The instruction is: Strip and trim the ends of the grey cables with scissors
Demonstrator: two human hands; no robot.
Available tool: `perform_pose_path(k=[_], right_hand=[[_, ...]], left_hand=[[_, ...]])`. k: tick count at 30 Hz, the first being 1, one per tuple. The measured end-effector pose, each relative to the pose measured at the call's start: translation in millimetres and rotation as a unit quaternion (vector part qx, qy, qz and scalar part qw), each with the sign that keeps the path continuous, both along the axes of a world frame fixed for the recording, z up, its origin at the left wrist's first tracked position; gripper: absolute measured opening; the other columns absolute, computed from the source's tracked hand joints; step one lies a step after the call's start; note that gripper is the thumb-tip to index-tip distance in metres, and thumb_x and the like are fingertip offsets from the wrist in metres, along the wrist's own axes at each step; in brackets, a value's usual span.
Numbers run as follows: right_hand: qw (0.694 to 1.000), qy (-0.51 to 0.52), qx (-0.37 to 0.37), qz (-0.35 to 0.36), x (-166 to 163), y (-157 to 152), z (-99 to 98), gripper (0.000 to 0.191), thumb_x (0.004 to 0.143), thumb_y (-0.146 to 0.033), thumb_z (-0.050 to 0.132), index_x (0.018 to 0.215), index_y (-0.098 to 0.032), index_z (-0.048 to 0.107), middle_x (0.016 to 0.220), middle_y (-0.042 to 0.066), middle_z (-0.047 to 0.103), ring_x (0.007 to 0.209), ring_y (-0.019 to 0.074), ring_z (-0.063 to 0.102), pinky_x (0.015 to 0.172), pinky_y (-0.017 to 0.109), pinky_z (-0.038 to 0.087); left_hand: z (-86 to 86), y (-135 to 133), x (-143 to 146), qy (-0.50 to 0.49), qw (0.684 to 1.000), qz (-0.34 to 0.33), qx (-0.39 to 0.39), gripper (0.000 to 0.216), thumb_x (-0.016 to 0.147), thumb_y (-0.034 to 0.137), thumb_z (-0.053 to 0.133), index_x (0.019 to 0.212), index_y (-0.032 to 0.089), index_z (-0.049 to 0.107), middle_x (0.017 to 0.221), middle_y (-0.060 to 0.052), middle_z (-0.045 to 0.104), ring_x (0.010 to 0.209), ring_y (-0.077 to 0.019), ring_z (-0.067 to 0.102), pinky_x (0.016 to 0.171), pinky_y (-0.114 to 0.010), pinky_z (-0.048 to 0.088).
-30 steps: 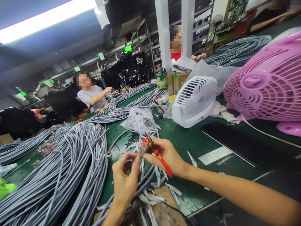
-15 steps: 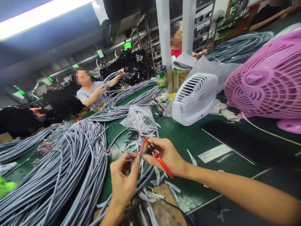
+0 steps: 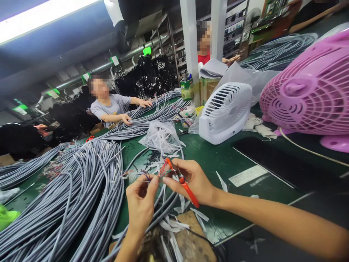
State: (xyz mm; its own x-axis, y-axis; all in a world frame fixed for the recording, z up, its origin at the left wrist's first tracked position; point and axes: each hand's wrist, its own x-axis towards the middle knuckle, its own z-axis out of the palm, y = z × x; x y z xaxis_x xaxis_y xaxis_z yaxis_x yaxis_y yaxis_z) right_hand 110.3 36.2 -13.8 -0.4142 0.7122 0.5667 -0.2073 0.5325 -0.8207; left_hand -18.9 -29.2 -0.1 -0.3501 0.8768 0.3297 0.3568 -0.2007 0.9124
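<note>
My left hand (image 3: 140, 203) pinches thin coloured wires (image 3: 163, 170), red, blue and green ones among them, between thumb and forefinger. A few dark purple ends stick out on the left side of those fingers. My right hand (image 3: 195, 180) is closed round red-handled pliers (image 3: 188, 192), whose jaws point up and left beside the wires. The right thumb tip is close to the left fingertips; whether it touches the wires is unclear. Below the hands, a grey cable (image 3: 170, 202) curves across the green table (image 3: 201, 154).
Bundled grey cables (image 3: 89, 182) cover the left side. A plastic bag of white strips (image 3: 161, 136) and short black tubes (image 3: 154, 157) lie ahead. A white fan (image 3: 225, 112) and a pink fan (image 3: 305, 91) stand right. A co-worker (image 3: 109, 105) handles cables across the table.
My left hand has shifted slightly left and the wires look more spread between my hands. The co-worker's hands have gone from lifting a cable bundle to resting on the cables.
</note>
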Motion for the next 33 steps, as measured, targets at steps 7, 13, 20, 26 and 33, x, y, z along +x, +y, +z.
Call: perform_pose_path(k=[7, 13, 20, 26, 33], right_hand=[[0.996, 0.045, -0.073, -0.010, -3, 9, 0.3, 0.024, 0.065, -0.032, 0.071, 0.062, -0.016, 0.053, 0.058, -0.003, 0.050, 0.053, 0.0086, 0.043, 0.051, 0.021, 0.039], [0.962, 0.165, -0.220, 0.004, -8, 20, 1.5, 0.029, 0.059, -0.034, 0.072, 0.063, -0.017, 0.049, 0.058, -0.005, 0.050, 0.053, 0.0086, 0.048, 0.055, 0.023, 0.043], [0.958, 0.160, -0.236, 0.039, -8, 18, 2.1, 0.030, 0.059, -0.033, 0.070, 0.062, -0.018, 0.045, 0.065, -0.002, 0.057, 0.060, 0.0118, 0.055, 0.061, 0.025, 0.045], [0.988, 0.091, -0.125, 0.031, -6, 8, -0.5, 0.030, 0.063, -0.031, 0.072, 0.061, -0.018, 0.045, 0.065, -0.002, 0.054, 0.062, 0.0112, 0.051, 0.062, 0.024, 0.043], [0.999, 0.016, -0.041, -0.007, -4, 7, 1.6, 0.023, 0.070, -0.033, 0.066, 0.065, -0.016, 0.051, 0.062, -0.002, 0.052, 0.057, 0.0103, 0.046, 0.056, 0.022, 0.040]], left_hand=[[0.2, 6, 2, -0.073, 0.996, -0.031, -0.042, 0.031, 0.062, 0.042, 0.068, 0.069, 0.012, 0.065, 0.049, 0.002, 0.051, 0.043, -0.0072, 0.041, 0.040, -0.018, 0.033], [-1.4, 7, 0, -0.048, 0.995, -0.063, -0.058, 0.029, 0.062, 0.040, 0.069, 0.065, 0.012, 0.064, 0.050, 0.001, 0.053, 0.045, -0.0091, 0.045, 0.043, -0.020, 0.038], [-2.7, 10, -5, -0.081, 0.994, -0.061, -0.035, 0.031, 0.066, 0.042, 0.067, 0.060, 0.013, 0.060, 0.046, 0.004, 0.047, 0.042, -0.0067, 0.041, 0.041, -0.018, 0.034], [-3.2, 9, -2, -0.130, 0.985, -0.092, -0.069, 0.030, 0.062, 0.039, 0.071, 0.071, 0.013, 0.058, 0.042, 0.005, 0.050, 0.036, -0.0066, 0.044, 0.037, -0.017, 0.035], [-8.3, 10, -5, -0.185, 0.976, -0.103, -0.054, 0.035, 0.064, 0.037, 0.071, 0.087, 0.017, 0.054, 0.045, 0.008, 0.051, 0.035, -0.0054, 0.046, 0.036, -0.014, 0.034]])
